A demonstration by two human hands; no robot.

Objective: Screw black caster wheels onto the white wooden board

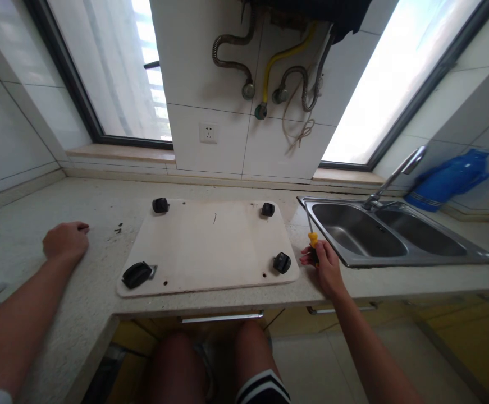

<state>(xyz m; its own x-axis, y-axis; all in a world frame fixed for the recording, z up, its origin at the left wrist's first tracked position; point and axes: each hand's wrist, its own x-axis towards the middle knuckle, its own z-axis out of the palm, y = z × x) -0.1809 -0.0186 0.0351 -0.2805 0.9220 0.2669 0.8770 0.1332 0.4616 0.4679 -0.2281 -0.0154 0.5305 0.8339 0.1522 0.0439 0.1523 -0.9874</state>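
1. The screwdriver [312,238] is found right of centre in the frame, beside the left rim of the sink [347,259]; its yellow-and-black handle is gripped by the fingers of the right hand [327,268], with the shaft pointed upward in the picture.
2. It is judged light and stiff; a firm hold is best taken around the handle, as the thin shaft would probably turn in the fingers.
3. The pale board [216,247] is laid flat on the bench [88,193], in the middle of the frame, with black casters [282,263] near its four corners.
4. The board is judged rigid and moderately heavy; its smooth face may be slippery, so it is better held by opposite edges than by the casters, which may swivel.
5. The fingers of the left hand [64,242], left of the frame's centre, are curled closed on the bench near some dark bits [118,228]; whether anything is enclosed cannot be told.
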